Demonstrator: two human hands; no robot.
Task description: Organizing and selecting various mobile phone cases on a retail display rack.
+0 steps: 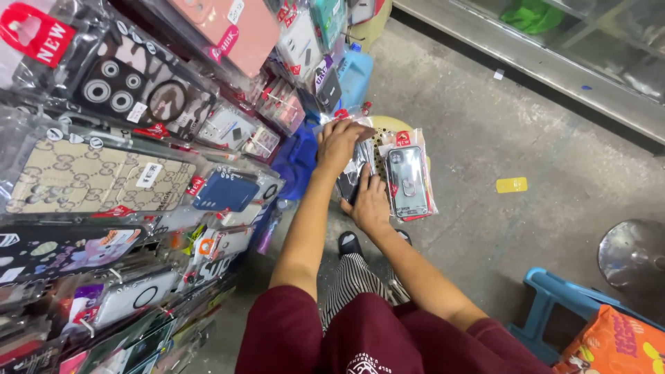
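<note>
The stack of clear plastic-wrapped phone cases [388, 173] lies on a pale yellow perforated plastic stool [388, 126] in the middle, far from the person. The left hand [339, 142] presses flat on top, and the right hand [369, 204] seems to grip its near edge. The slippery wrappers could slide, so the rightmost grey case [409, 181], overhanging the stool, may fall onto the concrete floor [499, 125].

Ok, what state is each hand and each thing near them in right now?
Left hand: palm down, pressed on the packets.
Right hand: gripping the packets from below.
Stack of packaged phone cases: sealed in clear bags, resting on the stool.
Yellow stool: upright, mostly covered.
Rack of cases: hanging, full.
</note>
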